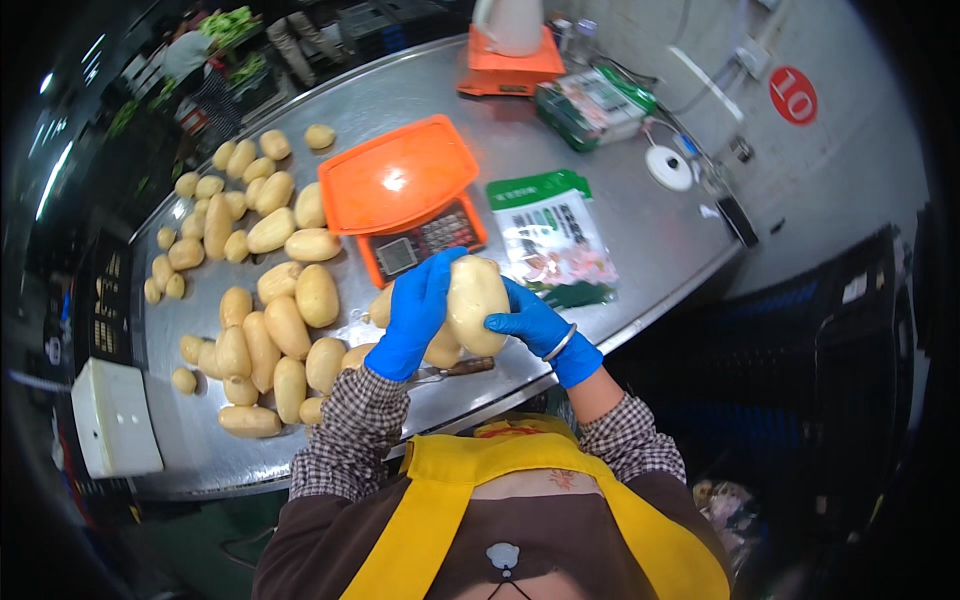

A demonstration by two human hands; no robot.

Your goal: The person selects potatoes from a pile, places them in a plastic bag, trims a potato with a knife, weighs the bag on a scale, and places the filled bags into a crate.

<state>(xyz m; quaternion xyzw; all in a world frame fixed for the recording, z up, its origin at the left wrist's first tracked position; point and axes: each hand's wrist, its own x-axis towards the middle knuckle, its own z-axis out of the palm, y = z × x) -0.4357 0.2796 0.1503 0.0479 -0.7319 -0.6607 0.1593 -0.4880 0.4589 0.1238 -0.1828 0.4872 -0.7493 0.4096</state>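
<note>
Between my two hands is a large, pale cream lotus root segment [477,305], smooth and rounded. My left hand [420,305], in a blue glove, is wrapped against its left side. My right hand [535,322], gloved in blue too, grips its right side with the thumb across the front. Just below lies a knife [468,367] with a brown handle; its blade is partly hidden by my left wrist. Other pale segments sit beneath and behind my hands, partly covered. Many more lotus root segments [286,326] are spread over the metal table's left half.
An orange scale [400,180] with a tray stands beyond my hands. Right of it lies a green and white printed bag [555,240]. Farther back are a second orange scale [510,68] bearing a white jug and a stack of bags [597,105]. A white box [115,418] stands left.
</note>
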